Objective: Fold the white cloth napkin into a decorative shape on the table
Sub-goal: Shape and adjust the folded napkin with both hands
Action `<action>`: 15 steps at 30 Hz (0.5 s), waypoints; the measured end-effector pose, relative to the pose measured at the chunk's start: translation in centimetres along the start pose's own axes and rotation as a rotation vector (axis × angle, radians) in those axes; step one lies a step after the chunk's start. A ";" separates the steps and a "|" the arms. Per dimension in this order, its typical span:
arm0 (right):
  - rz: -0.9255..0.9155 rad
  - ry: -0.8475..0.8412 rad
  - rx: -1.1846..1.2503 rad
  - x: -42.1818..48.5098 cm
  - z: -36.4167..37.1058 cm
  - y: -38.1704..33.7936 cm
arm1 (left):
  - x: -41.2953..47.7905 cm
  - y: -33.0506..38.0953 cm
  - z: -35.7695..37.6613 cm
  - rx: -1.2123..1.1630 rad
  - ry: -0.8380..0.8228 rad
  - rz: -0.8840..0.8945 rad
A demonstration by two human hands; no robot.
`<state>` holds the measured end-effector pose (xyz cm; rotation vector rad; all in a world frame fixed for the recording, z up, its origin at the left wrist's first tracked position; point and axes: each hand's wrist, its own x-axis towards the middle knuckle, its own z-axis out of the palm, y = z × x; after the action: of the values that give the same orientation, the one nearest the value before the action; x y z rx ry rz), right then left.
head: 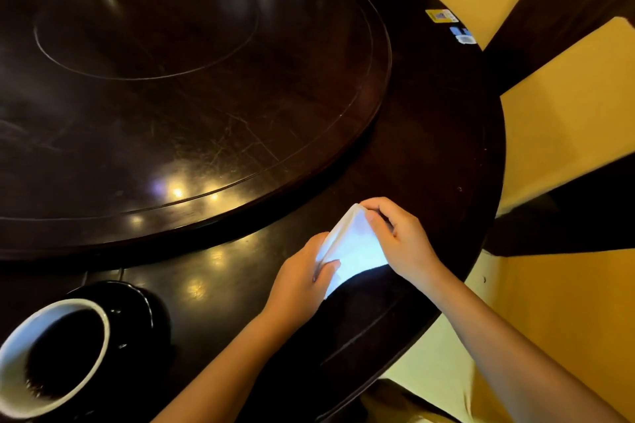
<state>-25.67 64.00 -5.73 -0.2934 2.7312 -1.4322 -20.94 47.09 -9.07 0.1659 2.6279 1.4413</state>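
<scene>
The white cloth napkin (355, 247), partly folded at the near right of the dark round wooden table (429, 148), is probably light and limp; left hand (302, 280) pinches its near-left fold, right hand (402, 237) its far tip.

The napkin (350, 247) sits on the table (429, 148), lower centre, between the left hand (302, 273) and right hand (400, 237) (one each side). Turntable (206, 106) fills upper left; cup (55, 354) lower left; chairs (563, 120) upper right.
</scene>
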 end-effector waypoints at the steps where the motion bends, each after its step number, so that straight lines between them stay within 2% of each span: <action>1: 0.025 -0.025 0.033 -0.1 0.0 0.2 | -0.3 -0.1 -0.1 -0.006 -0.007 -0.020; 5: 0.117 -0.235 0.098 0.1 0.1 1.0 | -1.3 -0.4 -0.4 -0.142 -0.087 -0.093; 9: 0.157 -0.176 0.017 0.3 1.6 1.8 | -1.9 -0.7 -0.6 -0.251 -0.114 -0.181; 15: 0.107 -0.136 -0.226 -0.3 3.4 3.0 | -4.2 -2.1 -0.9 0.070 -0.041 -0.100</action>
<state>-25.39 62.92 -10.16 -0.2383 2.7505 -1.0395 -17.01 44.55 -10.06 0.0695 2.6153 1.3016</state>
